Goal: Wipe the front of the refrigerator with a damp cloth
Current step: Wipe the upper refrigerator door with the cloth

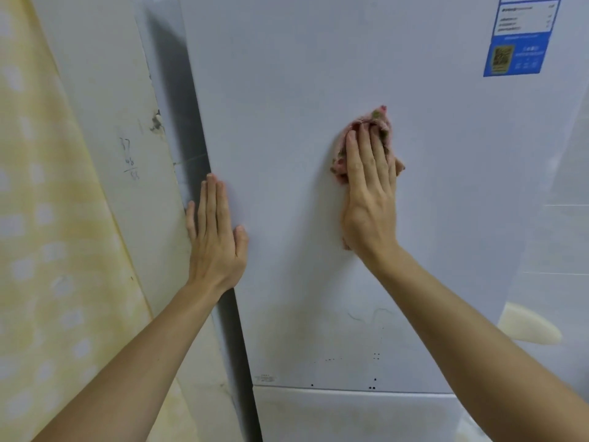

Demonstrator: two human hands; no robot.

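The white refrigerator door (302,74) fills the middle of the head view. My right hand (369,193) presses a pink patterned cloth (377,122) flat against the door with straight fingers; the cloth shows above and to the left of the fingers. My left hand (216,237) rests flat on the door's left edge, fingers straight and pointing up. Faint marks and small dark specks sit low on the door, near the seam to the lower door (350,416).
A blue and white label (519,36) is stuck at the door's upper right. A white wall (121,154) with pencil marks stands left of the fridge. A yellow patterned curtain (41,234) hangs at the far left. A pale tiled wall lies on the right.
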